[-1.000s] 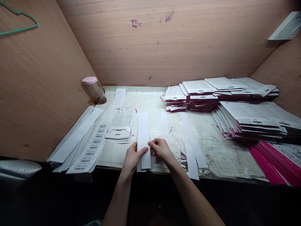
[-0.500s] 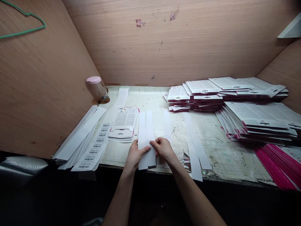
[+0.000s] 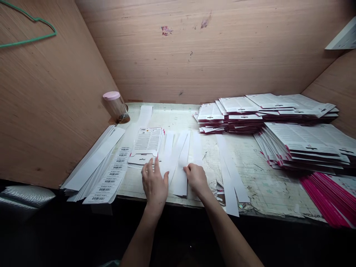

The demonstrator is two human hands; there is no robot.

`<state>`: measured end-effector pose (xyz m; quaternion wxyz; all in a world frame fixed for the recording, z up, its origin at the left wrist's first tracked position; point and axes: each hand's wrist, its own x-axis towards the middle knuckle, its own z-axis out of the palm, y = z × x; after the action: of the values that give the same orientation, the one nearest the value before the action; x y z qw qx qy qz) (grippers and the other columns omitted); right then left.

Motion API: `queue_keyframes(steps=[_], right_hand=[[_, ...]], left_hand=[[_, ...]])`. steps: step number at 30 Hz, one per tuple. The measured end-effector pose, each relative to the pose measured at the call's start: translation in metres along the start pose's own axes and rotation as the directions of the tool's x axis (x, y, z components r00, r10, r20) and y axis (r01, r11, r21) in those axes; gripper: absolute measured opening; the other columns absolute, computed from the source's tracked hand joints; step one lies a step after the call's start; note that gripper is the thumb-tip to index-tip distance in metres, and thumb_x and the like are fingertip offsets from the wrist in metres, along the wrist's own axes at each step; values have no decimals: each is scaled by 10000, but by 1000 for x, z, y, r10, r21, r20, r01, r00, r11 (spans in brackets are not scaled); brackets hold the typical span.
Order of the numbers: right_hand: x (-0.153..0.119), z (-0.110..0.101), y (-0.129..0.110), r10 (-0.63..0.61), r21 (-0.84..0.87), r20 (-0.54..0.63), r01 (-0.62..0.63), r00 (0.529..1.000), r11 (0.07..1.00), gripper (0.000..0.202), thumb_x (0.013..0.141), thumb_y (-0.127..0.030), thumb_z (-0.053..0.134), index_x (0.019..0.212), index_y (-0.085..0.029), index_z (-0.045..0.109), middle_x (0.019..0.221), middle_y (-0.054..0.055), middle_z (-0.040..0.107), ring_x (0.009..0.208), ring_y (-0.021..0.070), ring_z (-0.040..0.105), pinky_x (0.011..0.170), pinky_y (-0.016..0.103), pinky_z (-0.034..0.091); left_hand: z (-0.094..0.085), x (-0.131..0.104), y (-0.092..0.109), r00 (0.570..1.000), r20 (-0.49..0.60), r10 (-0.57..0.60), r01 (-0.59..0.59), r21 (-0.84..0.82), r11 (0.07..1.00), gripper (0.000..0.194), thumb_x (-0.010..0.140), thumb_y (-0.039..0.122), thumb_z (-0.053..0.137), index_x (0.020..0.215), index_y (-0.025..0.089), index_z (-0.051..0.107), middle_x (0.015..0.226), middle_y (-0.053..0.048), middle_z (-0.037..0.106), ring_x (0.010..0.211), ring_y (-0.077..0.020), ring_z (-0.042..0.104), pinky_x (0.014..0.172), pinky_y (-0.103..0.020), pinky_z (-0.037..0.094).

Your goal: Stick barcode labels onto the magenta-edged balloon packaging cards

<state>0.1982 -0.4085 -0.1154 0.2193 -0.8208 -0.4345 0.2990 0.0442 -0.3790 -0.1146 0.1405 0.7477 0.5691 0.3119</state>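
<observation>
The left hand point(image 3: 154, 182) is open, fingers apart, at the near edge of the card stack point(image 3: 147, 144); whether it touches the cards, I cannot tell. The right hand point(image 3: 187, 170) has its thumb and fingers together, clamped on the edge of a white strip point(image 3: 182, 183), which lies on the bench point(image 3: 178, 116) to the right of the card stack. Left of that stack lie the barcode labels point(image 3: 112, 174); behind it, to the left, a pink-lidded jar point(image 3: 116, 108) leans.
</observation>
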Motion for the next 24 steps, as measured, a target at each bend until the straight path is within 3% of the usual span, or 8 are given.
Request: queue_keyframes(steps=[1, 3, 5, 6, 13, 18, 21, 24], right_hand=[[-1, 0, -1, 2, -46, -12, -3, 1000, 999, 252, 946, -306, 473, 836, -166, 651, 906, 132, 716, 868, 215, 679, 686, 269, 451], [-4, 0, -2, 17, -119, -24, -19, 1000, 993, 283, 968, -298, 414, 941, -157, 658, 992, 150, 708, 937, 225, 667, 733, 291, 457], [-7, -2, -1, 44, -169, -30, -48, 999, 984, 321, 980, -291, 369, 1002, -148, 656, 1007, 159, 704, 949, 223, 668, 758, 301, 463], [-8, -3, 1, 61, -189, -34, -66, 998, 980, 332, 982, -287, 360, 1012, -143, 656, 1008, 165, 702, 952, 224, 669, 764, 305, 467], [-10, -15, 14, 112, -275, -55, -123, 992, 954, 316, 974, -296, 395, 1011, -134, 663, 1017, 197, 688, 937, 250, 675, 754, 328, 468], [-10, -19, 15, 17, -320, -28, -25, 999, 947, 303, 974, -250, 358, 1028, -140, 635, 1027, 153, 672, 930, 258, 666, 719, 330, 448], [-13, -19, 17, -66, -338, -4, 61, 998, 939, 268, 970, -228, 363, 1036, -151, 611, 1071, 116, 654, 944, 232, 652, 719, 302, 427], [-18, -18, 21, -142, -341, 43, 148, 989, 928, 230, 964, -234, 398, 970, -165, 617, 1042, 85, 658, 945, 206, 642, 732, 279, 418]], left_hand=[[2, -1, 3, 985, 93, 145, -146, 6, 989, 481, 903, 209, 526, 1380, 168, 483, 1440, -152, 479, 1395, -338, 342, 1152, -521, 261], [10, -1, 5, 860, 344, 376, -372, -80, 925, 428, 947, 213, 444, 1370, 228, 510, 1449, -91, 500, 1419, -290, 326, 1174, -500, 234], [22, -2, 3, 742, 504, 441, -446, -119, 887, 465, 948, 280, 474, 1413, 255, 459, 1504, -71, 436, 1441, -297, 286, 1173, -534, 216], [28, -3, 1, 732, 538, 419, -447, -86, 890, 512, 937, 325, 506, 1437, 246, 427, 1537, -78, 381, 1453, -320, 247, 1170, -558, 199], [40, -16, -6, 861, 436, 263, -369, 177, 913, 570, 944, 355, 455, 1477, 172, 369, 1579, -89, 283, 1465, -379, 155, 1170, -587, 140], [25, -5, -1, 845, 468, 258, -371, 166, 914, 552, 819, 185, 519, 1371, 186, 502, 1518, -78, 414, 1398, -362, 303, 1125, -557, 253], [23, 8, -3, 824, 480, 300, -396, 111, 912, 502, 827, 264, 561, 1320, 173, 536, 1484, -107, 449, 1400, -341, 305, 1142, -541, 234], [29, 20, -7, 768, 524, 368, -456, 44, 889, 604, 898, 427, 526, 1448, 216, 396, 1569, -95, 312, 1467, -336, 162, 1170, -571, 134]])
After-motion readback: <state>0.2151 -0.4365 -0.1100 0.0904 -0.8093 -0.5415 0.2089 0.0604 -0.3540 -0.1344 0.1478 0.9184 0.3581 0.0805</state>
